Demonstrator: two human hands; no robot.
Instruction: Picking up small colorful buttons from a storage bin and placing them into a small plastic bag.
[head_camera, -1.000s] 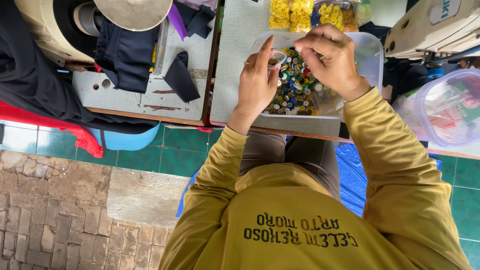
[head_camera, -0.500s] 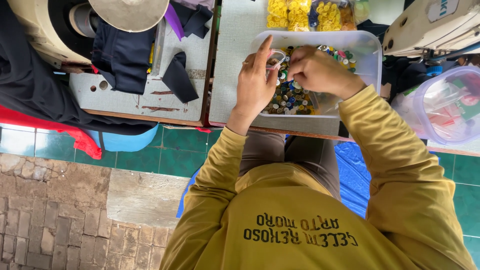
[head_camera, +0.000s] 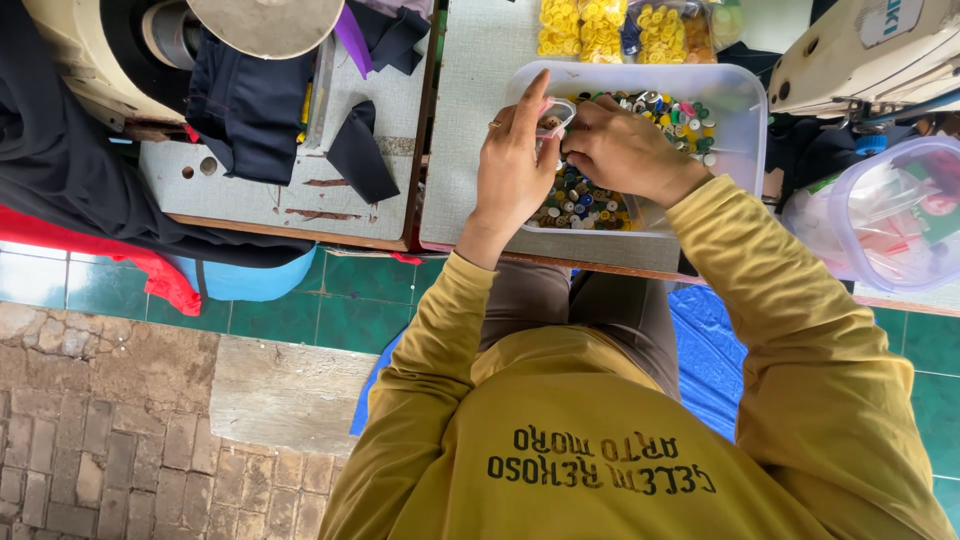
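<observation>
The left hand pinches a small clear bag over the plastic tub at the table's front edge — light, limp, slippery; best held at its mouth. The right hand is curled, its grasp hidden.

Mustard-yellow long sleeves, ring, brown trousers

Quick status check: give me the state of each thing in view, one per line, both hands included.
Clear tub: open, no lid, holding mixed coloured buttons.
Small bag: held over the tub by both hands.
Left hand: pinching the small bag.
Right hand: at the bag, fingers curled.
Yellow button packs: lying behind the tub.
Round container: lying tipped, contents inside.
</observation>
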